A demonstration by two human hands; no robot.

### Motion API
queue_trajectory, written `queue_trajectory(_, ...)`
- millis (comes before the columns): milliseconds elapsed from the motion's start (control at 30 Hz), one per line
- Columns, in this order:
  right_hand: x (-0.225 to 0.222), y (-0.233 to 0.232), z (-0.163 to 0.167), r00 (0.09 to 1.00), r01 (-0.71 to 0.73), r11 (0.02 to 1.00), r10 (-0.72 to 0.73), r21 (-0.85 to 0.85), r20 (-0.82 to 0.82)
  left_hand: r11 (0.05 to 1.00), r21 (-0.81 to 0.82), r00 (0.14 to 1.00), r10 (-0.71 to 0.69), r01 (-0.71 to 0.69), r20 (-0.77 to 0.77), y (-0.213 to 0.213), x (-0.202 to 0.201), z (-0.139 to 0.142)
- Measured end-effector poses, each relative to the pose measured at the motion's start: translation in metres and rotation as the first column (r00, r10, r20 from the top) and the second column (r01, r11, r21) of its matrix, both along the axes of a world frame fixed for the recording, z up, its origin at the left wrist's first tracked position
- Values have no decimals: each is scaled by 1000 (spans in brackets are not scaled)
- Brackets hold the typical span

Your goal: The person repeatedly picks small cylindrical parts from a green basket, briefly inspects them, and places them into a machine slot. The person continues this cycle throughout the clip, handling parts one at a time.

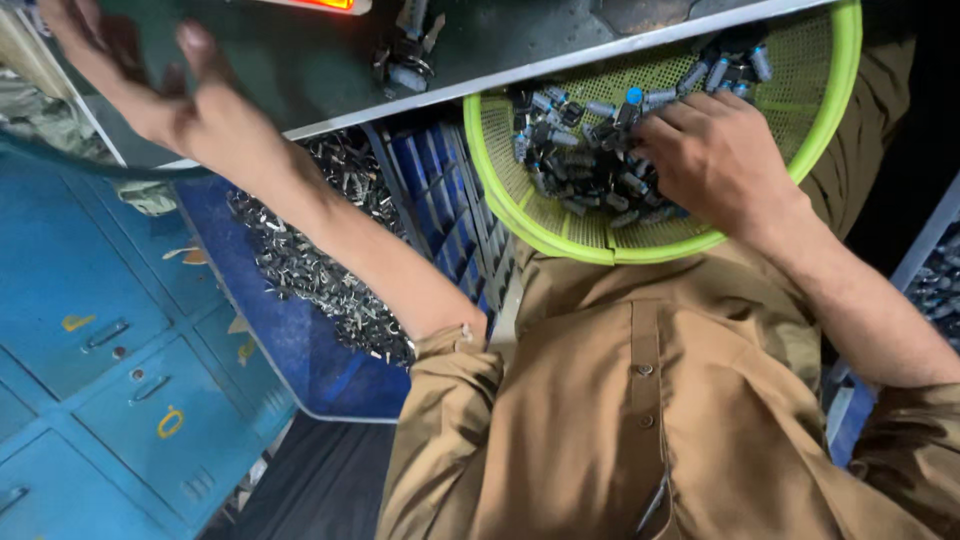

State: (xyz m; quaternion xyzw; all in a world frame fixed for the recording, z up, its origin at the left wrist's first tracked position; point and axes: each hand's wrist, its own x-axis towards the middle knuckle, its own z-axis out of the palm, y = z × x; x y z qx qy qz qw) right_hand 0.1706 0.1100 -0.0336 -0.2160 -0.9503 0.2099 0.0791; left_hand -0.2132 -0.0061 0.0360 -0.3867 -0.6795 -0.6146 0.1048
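Note:
My right hand (712,152) reaches into a lime-green mesh basket (800,110) on my lap, fingers curled down among several small grey-and-black cylindrical parts (590,165), some with blue caps. Whether it grips one is hidden under the fingers. My left hand (140,75) is raised at the upper left over a dark green machine table (300,70), fingers spread, holding nothing. My left forearm crosses above a blue tray (300,350) heaped with small shiny metal pieces (300,260).
A small metal fixture (408,50) stands on the machine table near a red-lit display at the top edge. Blue metal cabinet drawers (90,380) fill the left. Blue slotted crates (440,200) sit under the table. Another bin of parts (935,285) is at the right edge.

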Motion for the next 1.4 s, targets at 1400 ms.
queue_trajectory(1400,2,-31,57,613,2,618,-622,-786,-488,642,-182,618,-561,745,550,17,209,4)
